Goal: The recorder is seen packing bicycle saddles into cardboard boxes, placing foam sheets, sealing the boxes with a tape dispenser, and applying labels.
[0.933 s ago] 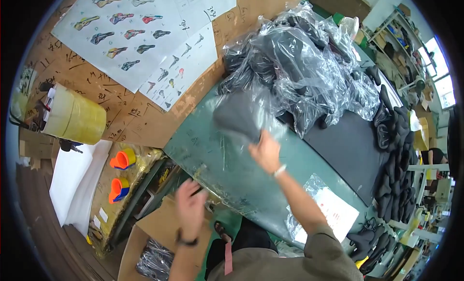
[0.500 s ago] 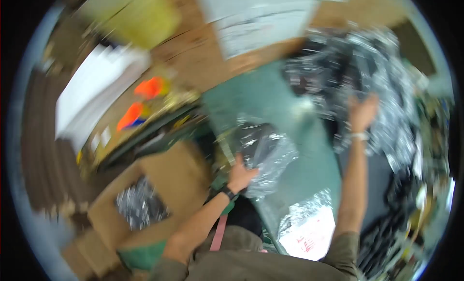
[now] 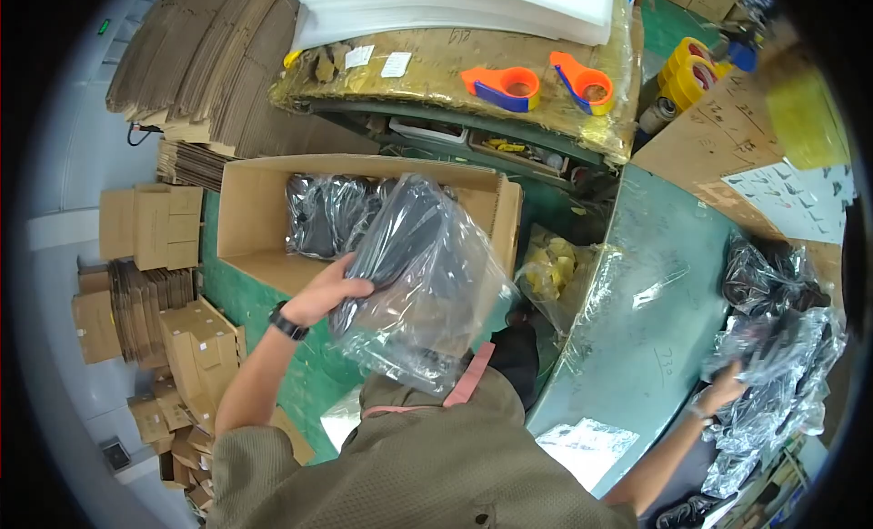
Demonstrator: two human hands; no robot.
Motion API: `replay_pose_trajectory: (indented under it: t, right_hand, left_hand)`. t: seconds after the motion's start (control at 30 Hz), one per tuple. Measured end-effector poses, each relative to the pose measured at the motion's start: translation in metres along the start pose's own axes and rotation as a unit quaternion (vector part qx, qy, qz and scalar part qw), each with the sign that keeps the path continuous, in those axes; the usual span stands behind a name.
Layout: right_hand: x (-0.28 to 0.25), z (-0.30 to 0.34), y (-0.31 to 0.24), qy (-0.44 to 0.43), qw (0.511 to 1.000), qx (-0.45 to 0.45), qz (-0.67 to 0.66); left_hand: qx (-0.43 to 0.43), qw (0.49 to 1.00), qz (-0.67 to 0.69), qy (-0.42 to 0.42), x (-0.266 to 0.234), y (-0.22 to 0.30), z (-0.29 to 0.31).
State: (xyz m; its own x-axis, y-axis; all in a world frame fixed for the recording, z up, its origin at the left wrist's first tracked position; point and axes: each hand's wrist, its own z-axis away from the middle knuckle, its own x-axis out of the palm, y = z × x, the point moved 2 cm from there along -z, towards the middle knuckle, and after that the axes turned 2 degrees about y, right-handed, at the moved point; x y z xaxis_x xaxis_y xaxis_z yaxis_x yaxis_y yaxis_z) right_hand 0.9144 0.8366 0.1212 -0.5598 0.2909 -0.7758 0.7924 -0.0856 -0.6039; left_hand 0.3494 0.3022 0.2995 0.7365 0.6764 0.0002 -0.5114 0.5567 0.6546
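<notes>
My left hand point(image 3: 332, 292) is closed on the edge of a clear plastic bag point(image 3: 427, 283) with a dark, flat, folded item inside. The bag hangs partly over the near side of an open cardboard box point(image 3: 364, 165). Inside that box lie more bagged dark items point(image 3: 329, 215). Far to the right, my right hand point(image 3: 723, 390) pinches a clear bag point(image 3: 759, 342) at the near side of a pile of bagged dark items point(image 3: 773, 420); some of its fingers are hidden by the plastic.
A green worktable point(image 3: 627, 320) stands between box and pile, with a plastic-covered white sheet point(image 3: 587, 443) at its near edge. Two orange tape dispensers point(image 3: 509, 88) lie on the far bench below white foam sheets point(image 3: 455, 15). Flattened cartons point(image 3: 209, 65) are stacked at far left.
My view has turned left. The left hand has carried its bag off the green table and over to the cardboard box. My right hand remains at the pile.
</notes>
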Motion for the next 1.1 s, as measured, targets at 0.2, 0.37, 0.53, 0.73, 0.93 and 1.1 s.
replay_pose_trajectory:
  t: [0.2,0.37,0.53,0.73,0.93,1.1]
  right_hand:
    - [0.046,0.24,-0.015,-0.161,0.986,0.003,-0.05]
    - [0.07,0.34,-0.029,-0.168,0.966,0.042,0.192]
    - [0.086,0.348,0.003,-0.172,0.967,0.06,0.178]
    - [0.087,0.355,0.093,-0.08,0.954,0.036,0.287]
    - [0.114,0.37,0.008,-0.166,0.962,0.142,0.167]
    - [0.136,0.363,0.034,-0.214,0.951,0.119,0.187]
  left_hand:
    - [-0.008,1.0,-0.004,-0.026,-0.003,-0.149,-0.173]
    - [0.044,0.937,-0.272,0.213,0.082,-0.199,-0.268]
    - [-0.02,0.95,-0.254,0.181,0.109,-0.212,-0.283]
    - [0.247,0.907,-0.307,-0.145,0.032,-0.091,-0.215]
    - [0.561,0.714,-0.389,0.158,-0.054,0.24,-0.196]
    - [0.621,0.445,-0.611,0.208,-0.079,0.37,-0.376]
